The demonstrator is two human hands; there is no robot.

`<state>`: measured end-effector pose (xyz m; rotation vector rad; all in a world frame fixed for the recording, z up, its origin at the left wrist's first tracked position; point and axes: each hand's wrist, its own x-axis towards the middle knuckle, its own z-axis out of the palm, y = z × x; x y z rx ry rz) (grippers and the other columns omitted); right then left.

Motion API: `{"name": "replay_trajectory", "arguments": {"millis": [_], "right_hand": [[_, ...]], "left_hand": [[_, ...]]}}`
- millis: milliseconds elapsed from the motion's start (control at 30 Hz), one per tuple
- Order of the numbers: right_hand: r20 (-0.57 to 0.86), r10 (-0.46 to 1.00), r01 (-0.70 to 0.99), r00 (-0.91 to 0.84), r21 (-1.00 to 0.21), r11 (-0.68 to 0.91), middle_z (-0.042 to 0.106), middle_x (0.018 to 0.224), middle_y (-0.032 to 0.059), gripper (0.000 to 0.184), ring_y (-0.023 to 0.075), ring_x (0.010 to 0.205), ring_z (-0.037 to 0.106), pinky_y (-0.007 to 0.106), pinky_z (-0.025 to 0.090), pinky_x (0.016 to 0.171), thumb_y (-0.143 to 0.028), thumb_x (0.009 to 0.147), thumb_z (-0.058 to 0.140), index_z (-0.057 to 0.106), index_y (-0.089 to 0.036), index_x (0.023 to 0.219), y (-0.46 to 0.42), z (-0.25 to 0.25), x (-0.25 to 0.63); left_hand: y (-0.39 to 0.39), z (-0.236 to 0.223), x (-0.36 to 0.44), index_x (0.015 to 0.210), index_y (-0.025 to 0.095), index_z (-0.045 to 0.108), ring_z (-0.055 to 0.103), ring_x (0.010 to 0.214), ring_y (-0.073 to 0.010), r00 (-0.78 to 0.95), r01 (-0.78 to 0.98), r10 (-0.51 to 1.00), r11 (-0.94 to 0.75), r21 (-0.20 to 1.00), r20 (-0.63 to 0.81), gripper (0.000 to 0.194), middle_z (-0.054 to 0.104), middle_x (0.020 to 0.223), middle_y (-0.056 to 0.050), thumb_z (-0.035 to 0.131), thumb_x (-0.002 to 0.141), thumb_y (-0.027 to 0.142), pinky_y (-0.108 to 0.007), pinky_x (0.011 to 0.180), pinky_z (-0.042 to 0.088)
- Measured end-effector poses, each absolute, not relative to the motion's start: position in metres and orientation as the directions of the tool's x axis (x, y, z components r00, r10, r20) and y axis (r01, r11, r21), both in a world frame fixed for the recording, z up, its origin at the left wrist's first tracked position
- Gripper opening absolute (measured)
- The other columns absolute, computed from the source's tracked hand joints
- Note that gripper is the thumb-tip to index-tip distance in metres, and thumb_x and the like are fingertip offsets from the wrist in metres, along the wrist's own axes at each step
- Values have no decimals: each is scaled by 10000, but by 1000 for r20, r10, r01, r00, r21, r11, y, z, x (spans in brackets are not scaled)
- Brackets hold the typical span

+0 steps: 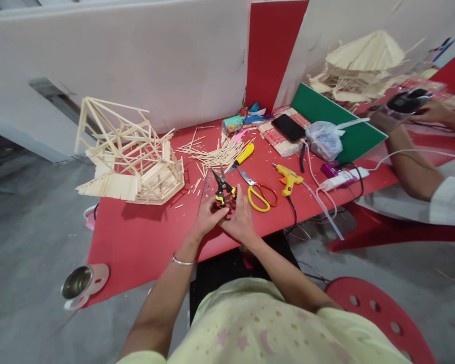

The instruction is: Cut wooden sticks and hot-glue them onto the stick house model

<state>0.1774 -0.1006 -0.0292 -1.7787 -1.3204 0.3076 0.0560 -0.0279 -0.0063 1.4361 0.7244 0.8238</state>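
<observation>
Small pruning shears [223, 189] with dark pointed blades and black-and-yellow handles are between my two hands, blades spread and pointing away from me. My left hand [208, 218], below a silver bangle, closes on the handles from the left. My right hand [241, 218] holds them from the right, its fingers fairly straight along the handle. Parts of the handles are hidden by my fingers. A clear ruler [208, 189] lies just beyond my left hand. Scissors [258, 191] with yellow and red handles and a yellow-handled knife [243, 156] lie near my right hand.
A stick-built model frame [136, 162] stands at left, beside loose thin sticks [223, 151]. Rightward are a yellow glue gun [288, 179], a phone [288, 127], a plastic bag [325, 140], a green board [337, 124] and a power strip [345, 178]. A co-worker's arm [413, 162] is at far right.
</observation>
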Motion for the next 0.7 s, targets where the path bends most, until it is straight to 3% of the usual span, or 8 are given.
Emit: {"name": "replay_trajectory", "arguments": {"millis": [267, 567, 700], "right_hand": [[275, 874, 677, 401, -731, -81, 592, 1235, 163, 1143, 325, 1081, 607, 553, 495, 1019, -475, 752, 738, 126, -145, 1659, -99, -35, 178], [230, 878, 626, 419, -774, -96, 570, 1371, 190, 1188, 362, 1217, 593, 580, 476, 1055, -510, 716, 810, 158, -197, 1659, -100, -31, 178], [238, 881, 486, 408, -874, 11, 592, 1378, 165, 1076, 273, 1125, 662, 468, 542, 1012, -575, 817, 753, 181, -211, 1653, -102, -31, 182]], "left_hand": [[-25, -3, 58, 950, 152, 727, 676, 810, -208, 475, 13, 874, -119, 993, 99, 260, 738, 905, -74, 802, 740, 286, -323, 755, 556], [-24, -4, 62, 1073, 157, 722, 710, 840, -205, 420, -68, 908, 40, 997, -8, 444, 759, 990, -85, 871, 719, 380, -331, 771, 584], [-22, -12, 65, 1118, 181, 668, 693, 702, -164, 392, -181, 913, 198, 963, -114, 491, 742, 889, -48, 860, 750, 444, -300, 664, 572]]}}
